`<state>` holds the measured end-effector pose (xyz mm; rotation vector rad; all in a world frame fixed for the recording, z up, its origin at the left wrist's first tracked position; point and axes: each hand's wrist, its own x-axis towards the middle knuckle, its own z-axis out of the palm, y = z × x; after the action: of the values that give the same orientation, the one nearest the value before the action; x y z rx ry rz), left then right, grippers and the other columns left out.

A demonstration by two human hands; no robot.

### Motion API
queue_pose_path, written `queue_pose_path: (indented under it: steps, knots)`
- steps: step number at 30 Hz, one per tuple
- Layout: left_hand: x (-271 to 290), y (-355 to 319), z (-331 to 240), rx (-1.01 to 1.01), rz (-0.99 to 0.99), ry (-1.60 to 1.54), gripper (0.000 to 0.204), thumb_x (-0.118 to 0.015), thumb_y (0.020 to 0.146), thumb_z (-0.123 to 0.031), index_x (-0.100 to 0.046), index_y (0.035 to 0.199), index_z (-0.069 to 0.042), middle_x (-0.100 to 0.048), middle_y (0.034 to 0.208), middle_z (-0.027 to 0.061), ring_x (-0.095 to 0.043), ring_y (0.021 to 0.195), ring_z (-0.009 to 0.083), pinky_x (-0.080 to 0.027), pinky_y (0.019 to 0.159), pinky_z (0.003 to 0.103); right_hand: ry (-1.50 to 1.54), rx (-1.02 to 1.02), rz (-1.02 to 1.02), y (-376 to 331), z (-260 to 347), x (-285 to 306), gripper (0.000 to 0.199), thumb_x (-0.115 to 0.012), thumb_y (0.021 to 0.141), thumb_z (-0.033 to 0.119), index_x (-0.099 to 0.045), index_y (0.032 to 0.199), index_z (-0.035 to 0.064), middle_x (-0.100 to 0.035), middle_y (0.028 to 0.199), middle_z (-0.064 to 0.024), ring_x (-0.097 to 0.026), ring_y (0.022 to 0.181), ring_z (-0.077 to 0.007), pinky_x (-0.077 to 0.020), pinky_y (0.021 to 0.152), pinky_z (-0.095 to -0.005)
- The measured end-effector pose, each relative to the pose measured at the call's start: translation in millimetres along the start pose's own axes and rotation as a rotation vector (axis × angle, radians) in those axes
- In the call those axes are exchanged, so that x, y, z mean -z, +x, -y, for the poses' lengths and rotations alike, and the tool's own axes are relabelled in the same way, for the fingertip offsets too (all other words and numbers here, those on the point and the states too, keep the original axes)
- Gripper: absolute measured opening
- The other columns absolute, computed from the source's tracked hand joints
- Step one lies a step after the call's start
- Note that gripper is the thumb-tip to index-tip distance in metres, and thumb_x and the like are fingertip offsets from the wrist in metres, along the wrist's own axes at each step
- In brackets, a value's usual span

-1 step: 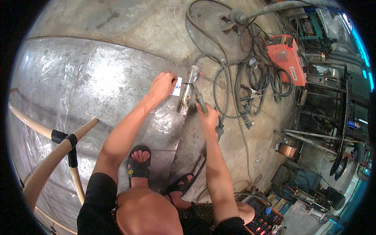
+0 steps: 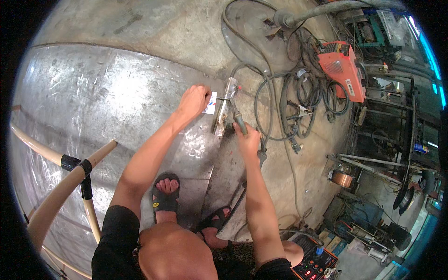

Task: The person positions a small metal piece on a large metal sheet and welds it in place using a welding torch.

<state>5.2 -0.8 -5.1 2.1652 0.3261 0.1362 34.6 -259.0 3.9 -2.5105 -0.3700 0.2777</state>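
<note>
Fingers are gripping: right hand (image 2: 250, 141), a torch handle (image 2: 238, 119) right of a metal bar (image 2: 223, 113); left hand (image 2: 193, 100), a card (image 2: 211, 107) left of it.

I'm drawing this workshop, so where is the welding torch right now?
In the head view, just right of the middle, the welding torch is in the person's right hand, its front end at the metal bar near the white card.
</note>
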Motion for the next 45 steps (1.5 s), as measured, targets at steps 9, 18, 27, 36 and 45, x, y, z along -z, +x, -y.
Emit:
queue_pose_path:
  steps: [9, 18, 27, 36, 45]
  knots:
    - [-3, 3, 8, -0.054, 0.006, 0.012, 0.012, -0.059, 0.083, -0.005, -0.069, 0.081, 0.000, -0.067, 0.076, 0.0232, -0.066, 0.075, 0.0412, -0.052, 0.072, 0.049, 0.255, -0.317, 0.096, -16, 5, 14, 0.047, -0.072, 0.088, 0.045, -0.067, 0.079, -0.0009, -0.058, 0.062, -0.0042, -0.052, 0.060, -0.0139, -0.0420, 0.059, -0.0309]
    - [-5, -4, 4, 0.034, 0.037, 0.119, 0.013, -0.062, 0.085, -0.011, -0.069, 0.087, -0.001, -0.068, 0.085, 0.0199, -0.063, 0.086, 0.0414, -0.049, 0.082, 0.049, 0.048, -0.180, 0.087, -26, 71, 11, 0.045, -0.064, 0.093, 0.044, -0.061, 0.088, -0.0004, -0.065, 0.071, -0.0199, -0.063, 0.069, -0.0370, -0.0475, 0.069, -0.0458]
    - [-8, 2, 12, -0.034, 0.042, 0.123, 0.013, -0.062, 0.082, -0.010, -0.068, 0.085, 0.002, -0.067, 0.087, 0.0242, -0.064, 0.083, 0.0450, -0.051, 0.077, 0.052, 0.008, 0.166, -0.179, -25, 95, -5, 0.036, -0.061, 0.096, 0.029, -0.050, 0.083, -0.0026, -0.055, 0.070, -0.0228, -0.055, 0.064, -0.0420, -0.0422, 0.062, -0.0478]
    - [-4, 1, 9, -0.067, 0.015, 0.111, 0.014, -0.062, 0.083, -0.009, -0.068, 0.084, 0.003, -0.066, 0.085, 0.0250, -0.064, 0.083, 0.0455, -0.051, 0.075, 0.052, 0.057, 0.129, -0.200, -26, 100, -11, 0.032, -0.060, 0.096, 0.023, -0.052, 0.079, -0.0029, -0.053, 0.069, -0.0215, -0.052, 0.061, -0.0404, -0.0415, 0.060, -0.0476]
    - [0, -1, 6, -0.032, 0.011, 0.069, 0.013, -0.062, 0.083, -0.008, -0.068, 0.082, 0.003, -0.066, 0.085, 0.0242, -0.064, 0.083, 0.0450, -0.052, 0.076, 0.051, 0.112, 0.094, -0.146, -28, 127, 1, 0.028, -0.063, 0.092, 0.020, -0.058, 0.091, -0.0067, -0.060, 0.084, -0.0277, -0.059, 0.079, -0.0461, -0.0460, 0.071, -0.0515]
